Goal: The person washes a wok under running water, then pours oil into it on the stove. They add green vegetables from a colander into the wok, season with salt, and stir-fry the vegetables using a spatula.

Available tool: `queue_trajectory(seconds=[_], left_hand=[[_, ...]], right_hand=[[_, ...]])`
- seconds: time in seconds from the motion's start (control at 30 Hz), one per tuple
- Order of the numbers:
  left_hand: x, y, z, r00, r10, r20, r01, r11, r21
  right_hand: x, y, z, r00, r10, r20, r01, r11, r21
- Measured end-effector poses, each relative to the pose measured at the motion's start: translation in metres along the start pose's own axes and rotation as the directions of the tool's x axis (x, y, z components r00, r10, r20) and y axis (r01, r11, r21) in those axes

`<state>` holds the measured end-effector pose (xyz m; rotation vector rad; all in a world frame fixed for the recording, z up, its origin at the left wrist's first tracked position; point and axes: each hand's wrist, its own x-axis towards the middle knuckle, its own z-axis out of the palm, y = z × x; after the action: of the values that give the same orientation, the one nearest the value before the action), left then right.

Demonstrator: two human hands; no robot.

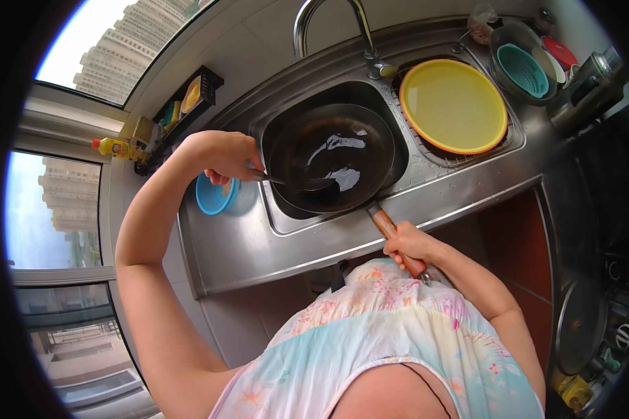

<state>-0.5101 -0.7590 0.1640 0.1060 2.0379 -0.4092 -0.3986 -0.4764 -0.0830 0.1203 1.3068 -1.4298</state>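
My left hand (pixel 224 156) grips the handle of a long metal cooking utensil (pixel 273 180), which looks like a spatula or ladle. Its head reaches low over the near left inside of a dark wok (pixel 335 123). Whether that head touches the wok's bottom I cannot tell. The wok rests in the left basin of a stainless steel sink (pixel 280 225), with bright reflections inside it, perhaps from water. In front of the counter edge, my right hand (pixel 412 243) is closed around the wok's brown wooden handle (pixel 383 222).
A chrome faucet (pixel 368 31) rises behind the basins. Over the right basin lies a round yellow tray (pixel 453 107) on a wire rack. Left of the sink stands a blue plastic basket (pixel 209 199). A teal colander (pixel 521 68) and a metal flask (pixel 582 97) are at the right.
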Motion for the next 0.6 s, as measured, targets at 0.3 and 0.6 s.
queue_trajectory(seconds=[0.3, 0.6], left_hand=[[0.072, -0.009, 0.059, 0.866, 0.219, -0.450, -0.257, 0.966, -0.022], [-0.001, 0.001, 0.024, 0.979, 0.202, -0.010, -0.203, 0.978, -0.039]], right_hand=[[-0.001, 0.004, 0.002, 1.000, -0.001, -0.028, 0.000, 1.000, -0.023], [0.002, 0.007, -0.007, 1.000, 0.013, -0.009, -0.014, 1.000, -0.022]])
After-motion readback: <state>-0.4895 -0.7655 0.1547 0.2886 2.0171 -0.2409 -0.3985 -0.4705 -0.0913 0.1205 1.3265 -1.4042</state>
